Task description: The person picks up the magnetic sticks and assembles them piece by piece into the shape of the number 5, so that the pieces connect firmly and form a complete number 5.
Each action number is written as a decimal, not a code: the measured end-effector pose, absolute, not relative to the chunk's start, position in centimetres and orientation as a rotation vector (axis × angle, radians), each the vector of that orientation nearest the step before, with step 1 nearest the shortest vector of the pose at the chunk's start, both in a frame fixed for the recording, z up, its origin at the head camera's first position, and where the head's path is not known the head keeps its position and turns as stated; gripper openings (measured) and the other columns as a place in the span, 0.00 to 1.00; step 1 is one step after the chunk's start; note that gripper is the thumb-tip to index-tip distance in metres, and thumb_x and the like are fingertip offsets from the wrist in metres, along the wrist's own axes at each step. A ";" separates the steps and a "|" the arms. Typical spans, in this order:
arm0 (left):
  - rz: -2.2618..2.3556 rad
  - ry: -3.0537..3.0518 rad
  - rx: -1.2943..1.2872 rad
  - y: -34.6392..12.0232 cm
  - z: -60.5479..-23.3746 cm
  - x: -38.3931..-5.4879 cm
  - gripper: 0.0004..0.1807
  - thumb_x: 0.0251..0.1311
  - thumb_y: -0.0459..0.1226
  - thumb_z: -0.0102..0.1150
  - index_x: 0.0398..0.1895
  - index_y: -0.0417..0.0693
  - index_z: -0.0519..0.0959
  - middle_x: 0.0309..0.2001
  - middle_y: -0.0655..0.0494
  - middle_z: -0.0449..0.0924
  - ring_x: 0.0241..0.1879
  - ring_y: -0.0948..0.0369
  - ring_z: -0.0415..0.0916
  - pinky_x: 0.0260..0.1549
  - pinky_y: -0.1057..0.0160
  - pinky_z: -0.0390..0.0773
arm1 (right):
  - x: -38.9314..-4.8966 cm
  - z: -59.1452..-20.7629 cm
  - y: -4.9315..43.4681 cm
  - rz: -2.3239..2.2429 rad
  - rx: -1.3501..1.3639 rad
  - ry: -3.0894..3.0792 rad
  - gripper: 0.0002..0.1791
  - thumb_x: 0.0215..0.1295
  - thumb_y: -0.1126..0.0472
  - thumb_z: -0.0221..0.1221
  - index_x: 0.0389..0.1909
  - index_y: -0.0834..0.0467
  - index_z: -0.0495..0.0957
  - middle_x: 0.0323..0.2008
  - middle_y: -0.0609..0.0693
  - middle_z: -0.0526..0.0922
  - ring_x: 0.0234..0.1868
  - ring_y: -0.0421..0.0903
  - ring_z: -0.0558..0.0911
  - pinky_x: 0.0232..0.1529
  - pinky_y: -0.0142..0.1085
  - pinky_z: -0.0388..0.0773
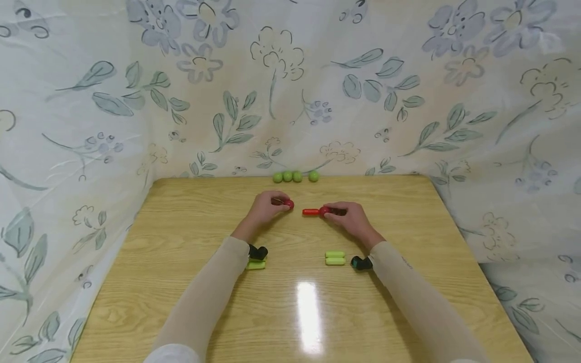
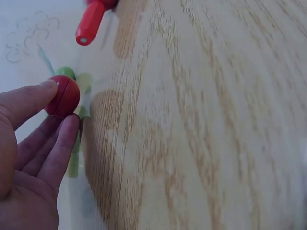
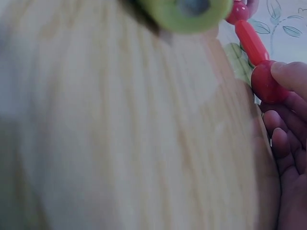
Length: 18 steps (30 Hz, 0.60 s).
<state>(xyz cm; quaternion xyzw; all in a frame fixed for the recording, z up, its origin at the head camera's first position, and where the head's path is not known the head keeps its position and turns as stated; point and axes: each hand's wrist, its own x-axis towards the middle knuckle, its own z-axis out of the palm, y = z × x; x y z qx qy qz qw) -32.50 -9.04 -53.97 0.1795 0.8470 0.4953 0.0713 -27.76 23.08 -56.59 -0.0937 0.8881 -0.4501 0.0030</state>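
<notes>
Four green balls (image 1: 288, 176) line the back edge of the counter (image 1: 281, 302), the rightmost slightly apart, before a hanging floral cloth (image 1: 290, 101). Two lime rods (image 1: 335, 261) lie side by side near the right wrist; further lime pieces (image 1: 256, 265) are partly hidden by a black wrist device (image 1: 258, 252) on the left. The left grip (image 1: 269, 206) pinches a smooth, seamed red ball (image 1: 289, 204) above the wood-grained surface. The right grip (image 1: 348, 217) pinches a second red ball (image 1: 324, 211), touching a faceted red rod (image 1: 310, 212), whose free end, bearing a pale round spot, stands apart from the first ball.
</notes>
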 end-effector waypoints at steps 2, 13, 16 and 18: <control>1.481 2.555 0.532 -9.1 -53.9 -32.5 0.13 0.69 0.36 0.75 0.55 0.44 0.89 0.50 0.50 0.88 0.50 0.52 0.86 0.55 0.53 0.84 | -27.8 -56.4 23.0 -1.389 -0.293 2.785 0.24 0.71 0.48 0.74 0.63 0.55 0.88 0.61 0.53 0.87 0.63 0.54 0.82 0.65 0.53 0.78; 1.451 2.576 0.565 -9.3 -54.1 -32.6 0.14 0.69 0.37 0.75 0.55 0.44 0.89 0.47 0.52 0.89 0.49 0.54 0.85 0.54 0.53 0.83 | -28.2 -55.6 22.8 -1.328 -0.325 2.794 0.25 0.71 0.48 0.74 0.63 0.54 0.88 0.60 0.55 0.88 0.62 0.57 0.83 0.65 0.56 0.78; 1.445 2.568 0.581 -9.3 -54.2 -32.6 0.14 0.70 0.37 0.75 0.55 0.43 0.88 0.48 0.52 0.89 0.49 0.54 0.85 0.55 0.53 0.83 | -28.5 -55.6 22.8 -1.319 -0.323 2.792 0.25 0.71 0.47 0.73 0.64 0.54 0.88 0.60 0.55 0.87 0.62 0.56 0.83 0.65 0.55 0.78; 1.439 2.570 0.575 -9.3 -54.2 -32.7 0.14 0.70 0.37 0.75 0.55 0.44 0.88 0.48 0.52 0.89 0.49 0.54 0.85 0.55 0.53 0.83 | -28.6 -55.6 22.8 -1.323 -0.325 2.781 0.26 0.72 0.46 0.73 0.64 0.54 0.87 0.60 0.54 0.87 0.61 0.55 0.83 0.63 0.54 0.79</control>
